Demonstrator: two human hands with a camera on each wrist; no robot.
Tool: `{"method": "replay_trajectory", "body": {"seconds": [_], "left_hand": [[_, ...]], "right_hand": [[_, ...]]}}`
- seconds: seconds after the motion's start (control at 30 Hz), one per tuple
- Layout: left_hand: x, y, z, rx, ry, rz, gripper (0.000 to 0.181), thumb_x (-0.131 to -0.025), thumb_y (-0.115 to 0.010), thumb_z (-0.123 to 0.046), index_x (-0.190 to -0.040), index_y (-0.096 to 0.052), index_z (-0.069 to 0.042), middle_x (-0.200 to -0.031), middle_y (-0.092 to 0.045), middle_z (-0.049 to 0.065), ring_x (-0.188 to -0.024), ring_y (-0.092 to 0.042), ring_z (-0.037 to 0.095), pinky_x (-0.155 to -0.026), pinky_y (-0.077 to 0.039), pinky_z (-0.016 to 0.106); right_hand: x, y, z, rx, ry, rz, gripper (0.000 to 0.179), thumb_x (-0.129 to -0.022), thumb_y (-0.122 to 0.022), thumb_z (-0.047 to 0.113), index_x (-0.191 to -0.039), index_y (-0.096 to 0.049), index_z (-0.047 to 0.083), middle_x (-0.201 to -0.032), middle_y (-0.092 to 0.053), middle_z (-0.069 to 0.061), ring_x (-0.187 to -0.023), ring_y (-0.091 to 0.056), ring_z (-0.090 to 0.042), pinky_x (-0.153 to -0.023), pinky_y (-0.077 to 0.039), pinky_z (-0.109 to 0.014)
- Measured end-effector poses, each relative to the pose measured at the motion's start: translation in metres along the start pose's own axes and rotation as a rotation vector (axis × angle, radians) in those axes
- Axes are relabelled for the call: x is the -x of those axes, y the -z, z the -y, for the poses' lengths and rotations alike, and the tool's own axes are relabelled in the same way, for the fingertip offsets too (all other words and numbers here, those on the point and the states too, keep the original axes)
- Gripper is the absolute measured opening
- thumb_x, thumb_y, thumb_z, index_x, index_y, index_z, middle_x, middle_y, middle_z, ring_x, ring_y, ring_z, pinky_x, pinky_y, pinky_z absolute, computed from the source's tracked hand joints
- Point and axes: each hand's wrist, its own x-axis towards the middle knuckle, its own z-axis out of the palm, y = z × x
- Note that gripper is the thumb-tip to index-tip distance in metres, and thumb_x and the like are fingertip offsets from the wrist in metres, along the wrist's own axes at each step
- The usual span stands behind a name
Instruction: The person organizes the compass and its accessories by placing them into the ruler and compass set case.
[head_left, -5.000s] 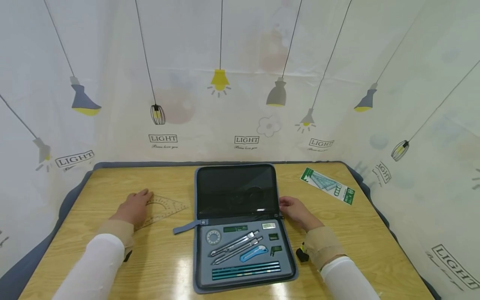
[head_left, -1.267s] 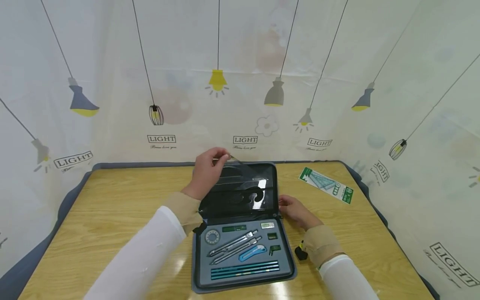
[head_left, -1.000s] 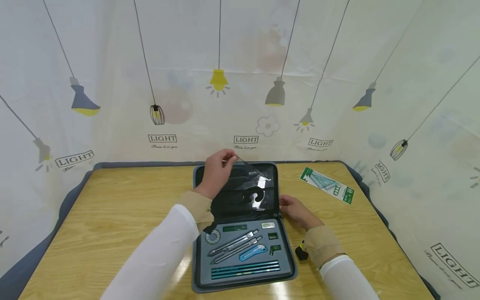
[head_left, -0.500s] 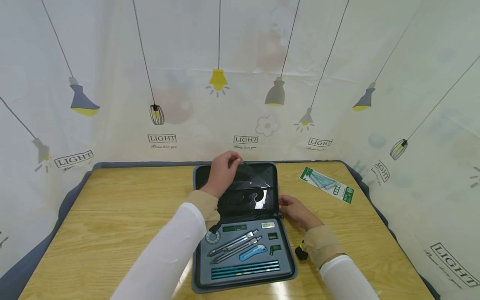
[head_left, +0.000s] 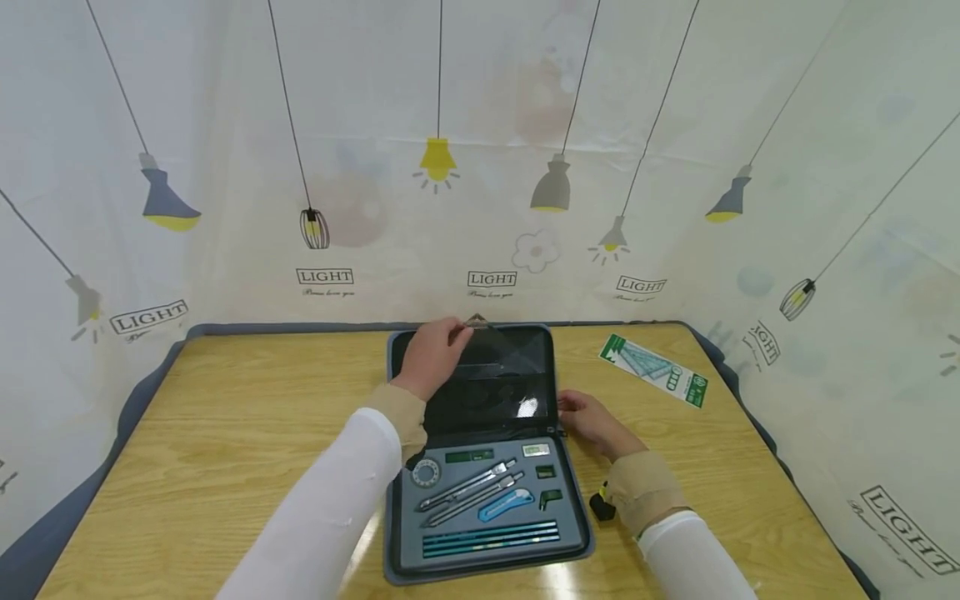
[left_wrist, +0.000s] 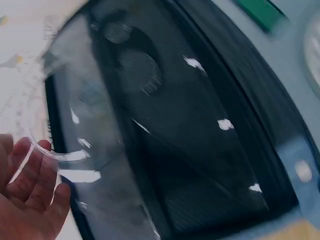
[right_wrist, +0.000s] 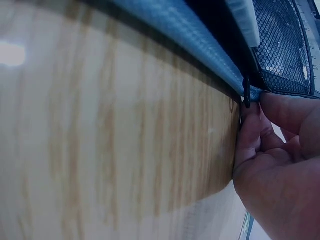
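My left hand (head_left: pixel 433 358) is over the top of the open case's dark lid, pinching a clear plastic set square (head_left: pixel 477 322) near its corner. The set square slants down over the clear pocket of the lid. In the left wrist view, its curved cutout shows close by the fingertips (left_wrist: pixel 45 145) of my left hand. At the lid's right side, close to the hinge, my right hand (head_left: pixel 596 421) pinches the blue edge of the drawing-set case (head_left: pixel 390 533) between thumb and fingers. A black zipper pull (right_wrist: pixel 246 91) hangs right at those fingertips.
The case's grey tray holds two compasses (head_left: pixel 468 492), a blue cutter (head_left: pixel 506 505), several pencils (head_left: pixel 491 540), a round white disc (head_left: pixel 426 473) and small green pieces (head_left: pixel 551 498). A green-and-white card (head_left: pixel 654 371) lies right of the case on the wooden table (head_left: pixel 225 433).
The set square has left the table at the left; my left hand has carried it to the lid. Lately that hand has shifted slightly down and left. My right hand has stayed at the case edge.
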Motion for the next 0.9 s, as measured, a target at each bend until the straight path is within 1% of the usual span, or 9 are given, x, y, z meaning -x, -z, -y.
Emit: {"method": "replay_trajectory", "body": {"seconds": [0.13, 0.23, 0.37, 0.43, 0.5, 0.57, 0.7, 0.77, 0.9], "left_hand": [[0.004, 0.006, 0.017, -0.099, -0.013, 0.076, 0.027, -0.097, -0.053, -0.021, -0.119, -0.064, -0.010, -0.110, -0.067, 0.006, -0.097, -0.062, 0.019, -0.086, -0.050, 0.036], [0.008, 0.012, 0.031, -0.156, -0.036, 0.126, 0.029, -0.096, -0.053, -0.018, -0.122, -0.063, -0.009, -0.110, -0.066, 0.008, -0.097, -0.060, 0.021, -0.086, -0.050, 0.038], [0.013, 0.023, 0.047, -0.242, -0.062, 0.173, 0.023, -0.094, -0.056, -0.015, -0.113, -0.067, -0.008, -0.103, -0.066, 0.009, -0.092, -0.060, 0.023, -0.084, -0.050, 0.040], [0.015, 0.027, 0.051, -0.273, -0.077, 0.182, 0.019, -0.093, -0.059, -0.014, -0.107, -0.069, -0.008, -0.103, -0.068, 0.008, -0.094, -0.062, 0.023, -0.085, -0.051, 0.040], [0.016, 0.029, 0.053, -0.291, -0.093, 0.173, 0.015, -0.091, -0.061, -0.013, -0.102, -0.071, -0.009, -0.101, -0.070, 0.006, -0.093, -0.063, 0.022, -0.085, -0.052, 0.039], [0.017, 0.028, 0.054, -0.307, -0.125, 0.152, 0.012, -0.090, -0.063, -0.014, -0.098, -0.071, -0.010, -0.098, -0.070, 0.004, -0.091, -0.064, 0.021, -0.084, -0.052, 0.038], [0.018, 0.022, 0.051, -0.305, -0.181, 0.123, 0.013, -0.090, -0.064, -0.017, -0.099, -0.072, -0.011, -0.098, -0.071, 0.003, -0.092, -0.065, 0.021, -0.085, -0.052, 0.039], [0.018, 0.018, 0.051, -0.295, -0.183, 0.130, 0.014, -0.091, -0.063, -0.017, -0.100, -0.072, -0.010, -0.099, -0.071, 0.004, -0.094, -0.066, 0.021, -0.085, -0.052, 0.039], [0.019, 0.014, 0.053, -0.296, -0.144, 0.169, 0.016, -0.091, -0.063, -0.016, -0.103, -0.071, -0.010, -0.102, -0.071, 0.005, -0.096, -0.066, 0.022, -0.087, -0.052, 0.039]], "right_hand": [[-0.001, 0.000, 0.001, 0.009, -0.006, -0.007, 0.031, -0.094, -0.047, 0.001, -0.122, -0.058, 0.005, -0.117, -0.058, -0.012, -0.112, -0.049, -0.027, -0.101, -0.036, -0.048], [-0.001, 0.000, 0.001, 0.007, 0.002, -0.005, 0.031, -0.094, -0.046, 0.000, -0.123, -0.057, 0.004, -0.118, -0.057, -0.013, -0.112, -0.049, -0.027, -0.101, -0.036, -0.049], [-0.001, 0.000, 0.000, 0.001, 0.011, 0.001, 0.031, -0.094, -0.046, 0.000, -0.124, -0.057, 0.004, -0.120, -0.057, -0.014, -0.114, -0.049, -0.027, -0.102, -0.036, -0.048], [-0.001, 0.001, 0.000, 0.003, 0.010, 0.009, 0.032, -0.095, -0.046, 0.000, -0.124, -0.057, 0.004, -0.121, -0.056, -0.014, -0.114, -0.048, -0.028, -0.103, -0.035, -0.049], [-0.001, 0.001, 0.000, -0.002, 0.000, 0.010, 0.032, -0.095, -0.046, 0.001, -0.124, -0.057, 0.006, -0.122, -0.056, -0.014, -0.115, -0.048, -0.028, -0.104, -0.035, -0.049], [-0.001, 0.002, 0.000, 0.000, -0.002, 0.013, 0.032, -0.095, -0.046, 0.001, -0.125, -0.057, 0.006, -0.122, -0.056, -0.014, -0.115, -0.048, -0.029, -0.104, -0.034, -0.049], [0.000, 0.002, 0.001, -0.002, -0.008, 0.005, 0.033, -0.094, -0.046, 0.001, -0.124, -0.057, 0.006, -0.122, -0.056, -0.014, -0.115, -0.048, -0.029, -0.104, -0.034, -0.050], [0.000, 0.001, 0.001, -0.002, -0.013, 0.003, 0.033, -0.094, -0.046, 0.000, -0.125, -0.057, 0.006, -0.122, -0.057, -0.013, -0.116, -0.048, -0.028, -0.105, -0.034, -0.051], [-0.001, 0.000, 0.002, -0.014, -0.021, 0.001, 0.034, -0.095, -0.046, 0.000, -0.126, -0.057, 0.007, -0.122, -0.058, -0.013, -0.117, -0.048, -0.029, -0.105, -0.034, -0.050]]}}
